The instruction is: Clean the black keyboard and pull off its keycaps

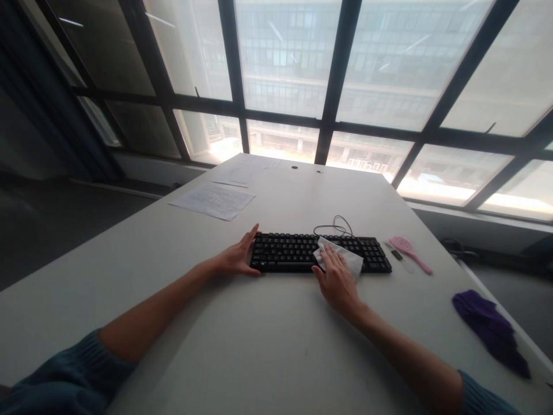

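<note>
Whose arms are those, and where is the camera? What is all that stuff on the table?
The camera sits on a person's head and looks down, so those are that person's own two arms. The left hand rests against the left end of a black keyboard. The right hand lies flat on a white wipe spread on the keys. Everything is on a pale table by big windows. To the right lie a pink brush and a purple cloth; farther back on the left lie paper sheets.
</note>
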`<state>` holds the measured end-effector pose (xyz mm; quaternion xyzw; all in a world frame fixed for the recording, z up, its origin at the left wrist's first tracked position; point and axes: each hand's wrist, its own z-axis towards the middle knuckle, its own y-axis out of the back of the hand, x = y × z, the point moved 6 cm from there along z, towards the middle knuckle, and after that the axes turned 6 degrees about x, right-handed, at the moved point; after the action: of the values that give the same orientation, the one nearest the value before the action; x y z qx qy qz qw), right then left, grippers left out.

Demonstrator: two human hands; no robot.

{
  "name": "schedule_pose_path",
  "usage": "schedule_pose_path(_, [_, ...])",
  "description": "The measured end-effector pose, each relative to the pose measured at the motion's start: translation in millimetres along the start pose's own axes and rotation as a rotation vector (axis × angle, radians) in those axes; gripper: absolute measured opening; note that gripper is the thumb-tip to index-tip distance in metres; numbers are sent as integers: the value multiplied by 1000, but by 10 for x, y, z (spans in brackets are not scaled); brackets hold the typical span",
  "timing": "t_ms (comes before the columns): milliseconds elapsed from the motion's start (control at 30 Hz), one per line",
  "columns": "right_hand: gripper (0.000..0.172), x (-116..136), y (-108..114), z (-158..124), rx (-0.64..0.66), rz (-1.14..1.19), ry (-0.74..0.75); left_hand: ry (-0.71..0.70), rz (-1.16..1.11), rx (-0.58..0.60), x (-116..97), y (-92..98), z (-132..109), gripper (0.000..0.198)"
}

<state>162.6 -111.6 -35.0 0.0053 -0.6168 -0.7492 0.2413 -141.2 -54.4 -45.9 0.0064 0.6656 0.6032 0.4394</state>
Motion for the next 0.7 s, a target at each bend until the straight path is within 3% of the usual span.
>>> schedule_pose_path(167, [66, 98, 16, 38, -12, 52, 57, -3, 1, -3, -3, -1, -1, 144])
schedule_pose_path(400, [66, 574, -156, 241, 141, 39, 244, -5, 10, -6, -2, 3, 11, 147])
schedule_pose_path(700, [70, 690, -217, 319, 141, -26, 204, 12, -2, 11, -53, 2, 20, 147])
